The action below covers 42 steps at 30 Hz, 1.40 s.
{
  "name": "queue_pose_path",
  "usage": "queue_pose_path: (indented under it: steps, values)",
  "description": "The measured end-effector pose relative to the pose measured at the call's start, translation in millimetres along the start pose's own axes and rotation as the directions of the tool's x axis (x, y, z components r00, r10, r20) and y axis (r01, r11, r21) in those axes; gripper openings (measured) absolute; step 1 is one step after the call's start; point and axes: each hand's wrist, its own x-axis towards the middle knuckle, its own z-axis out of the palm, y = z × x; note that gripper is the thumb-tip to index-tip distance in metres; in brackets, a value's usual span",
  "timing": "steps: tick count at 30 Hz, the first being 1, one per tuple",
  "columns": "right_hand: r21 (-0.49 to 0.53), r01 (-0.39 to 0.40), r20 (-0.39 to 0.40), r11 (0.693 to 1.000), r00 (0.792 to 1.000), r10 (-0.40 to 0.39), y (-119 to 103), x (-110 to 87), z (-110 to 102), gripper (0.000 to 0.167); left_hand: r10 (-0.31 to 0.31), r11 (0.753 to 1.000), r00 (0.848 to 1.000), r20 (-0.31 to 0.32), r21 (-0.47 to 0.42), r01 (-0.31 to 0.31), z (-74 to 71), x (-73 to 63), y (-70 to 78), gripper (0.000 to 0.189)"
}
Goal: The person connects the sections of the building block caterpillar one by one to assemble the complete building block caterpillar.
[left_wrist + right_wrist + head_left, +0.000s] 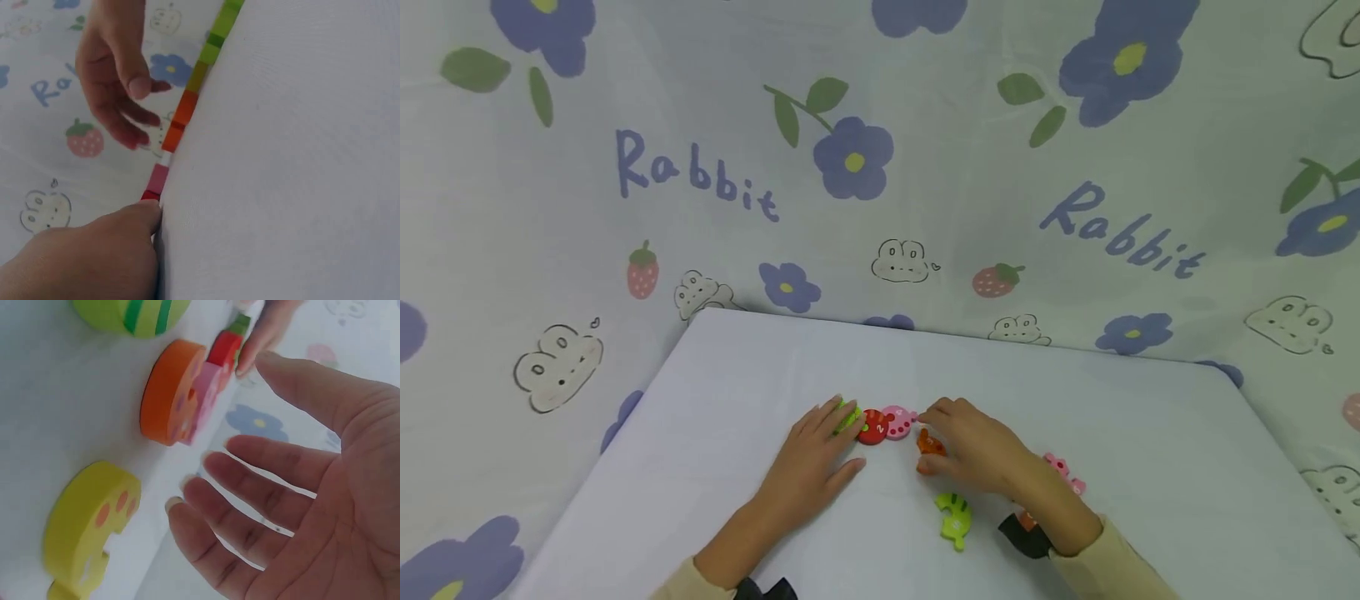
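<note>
orange curved piece [932,443] lay by the right hand [973,446], its fingers spread apart; the left hand [811,458], thumb apart, rested straight fingers on a lime-green piece [851,416] beside a round red piece [873,427]

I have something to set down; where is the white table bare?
Bare: between the left hand and the left edge of the white table; the far strip behind the red piece; right of the pink piece beside the right forearm. Crowded: around the right hand, orange piece and lime striped piece.
</note>
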Motion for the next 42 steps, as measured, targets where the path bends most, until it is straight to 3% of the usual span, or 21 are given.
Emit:
queue_pose_path:
  steps: [3, 8, 16, 28, 36, 42]
  values:
    - [-0.011, -0.008, 0.013, 1.0, 1.0, 0.008, -3, 17.3, 2, 0.062, 0.021, 1.0, 0.999, 0.031, 0.002, -0.021, -0.7, -1.4, -0.1, 0.063]
    - [-0.044, -0.011, 0.041, 0.999, 0.999, 0.013, -6, 41.7, 8, 0.067, 0.043, 0.999, 0.999, 0.026, -0.012, -0.043, -2.4, -1.9, -0.6, 0.061]
    - [-0.069, 0.027, 0.052, 0.997, 0.998, -0.024, -8, 58.8, 15, 0.056, 0.049, 0.999, 0.999, 0.018, -0.021, -0.049, -3.0, -0.5, 0.3, 0.059]
    - [-0.022, 0.007, 0.033, 1.0, 0.999, -0.007, -3, 56.8, 4, 0.055, 0.044, 0.999, 0.999, 0.015, -0.01, -0.044, -3.0, -0.5, -0.7, 0.059]
    - [0.007, -0.104, 0.044, 0.995, 0.994, 0.104, 22, 46.7, 1, 0.055, 0.029, 1.0, 0.999, 0.021, -0.011, -0.029, -0.8, -0.4, -1.5, 0.06]
    - [-0.035, -0.174, 0.059, 0.984, 0.983, 0.176, 41, 39.3, 3, 0.056, 0.031, 0.999, 0.999, 0.009, -0.012, -0.031, 0.7, -1.2, -2.2, 0.06]
